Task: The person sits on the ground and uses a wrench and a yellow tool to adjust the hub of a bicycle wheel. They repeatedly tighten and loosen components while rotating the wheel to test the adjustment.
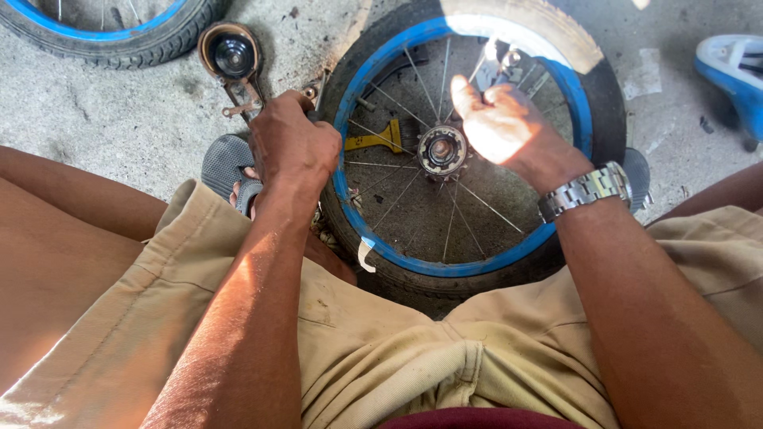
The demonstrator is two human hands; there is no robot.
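1. Blue-rimmed wheel lies flat on the concrete floor between the person's knees, its black tyre around the rim and thin spokes running in to the hub.
2. Hub sits at the middle of the wheel, a small toothed sprocket ringing it, facing up at the camera.
3. Right hand hangs over the spokes just beside the hub, in bright sun. Its fingers are curled round a shiny metal tool, seemingly pliers, whose tip points away toward the far rim. How tight the grip is, I cannot tell for the glare.
4. A steel watch sits on the right wrist.
5. Left hand is a closed fist at the wheel's left edge, knuckles up, gripping something at the tyre that the fist itself hides.
6. A rusty bracket with a round dark cup on its end lies on the floor just beyond the left hand; whether the hand holds its near end cannot be made out.
7. A yellow-handled brush lies on the floor under the spokes, between the left hand and the hub.
8. A grey sandal shows beside the left hand, a foot in it.
9. Tan shorts fill the near view.
10. A second blue-rimmed wheel lies at the top left, well apart; a blue and white part sits at the far right.
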